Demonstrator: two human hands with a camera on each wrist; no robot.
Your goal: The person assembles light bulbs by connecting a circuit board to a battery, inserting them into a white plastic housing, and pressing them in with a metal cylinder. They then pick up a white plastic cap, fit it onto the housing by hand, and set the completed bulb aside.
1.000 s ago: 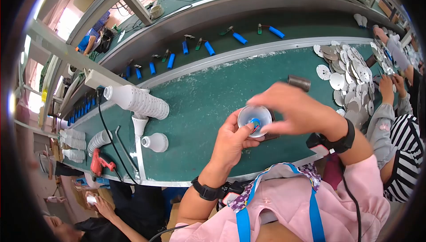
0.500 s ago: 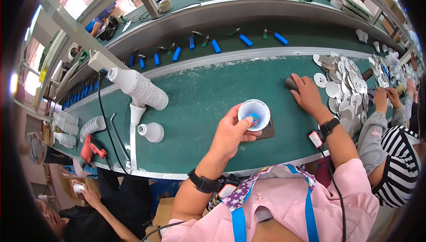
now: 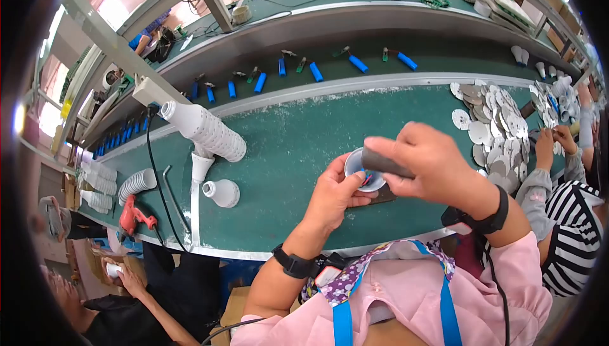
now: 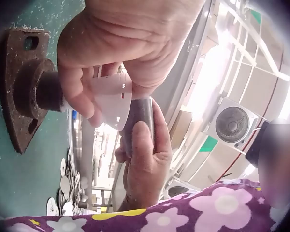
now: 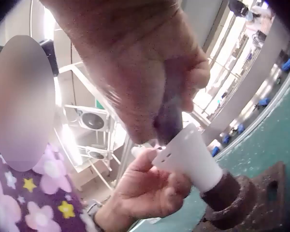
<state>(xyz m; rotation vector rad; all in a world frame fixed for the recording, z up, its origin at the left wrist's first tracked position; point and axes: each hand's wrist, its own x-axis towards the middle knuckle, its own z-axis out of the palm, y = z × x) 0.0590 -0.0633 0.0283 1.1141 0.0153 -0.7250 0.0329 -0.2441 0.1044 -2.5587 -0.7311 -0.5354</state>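
Note:
My left hand (image 3: 331,195) grips a white cone-shaped plastic housing (image 5: 191,159) from the side, thumb at its rim. The housing's narrow end sits on the post of a dark metal fixture (image 4: 26,92) with a flanged base on the bench. Some blue and red wiring (image 3: 366,178) shows inside the housing. A dark metal cylinder (image 3: 386,163) is in my right hand (image 3: 438,165), fingers wrapped round it. Its end is tilted over the housing's wide mouth, and in the right wrist view it overlaps the rim.
Left on the bench stand nested white housings (image 3: 206,131), a single housing (image 3: 222,194) and a red gun-shaped tool (image 3: 134,216). Metal discs (image 3: 491,133) are piled right, near another person's hands (image 3: 547,146). Blue cells (image 3: 316,72) with small boards line the shelf behind.
My right hand moved from over the housing to the cylinder lying at the right, took hold of it and brought it back over the housing's mouth. The left hand kept its grip.

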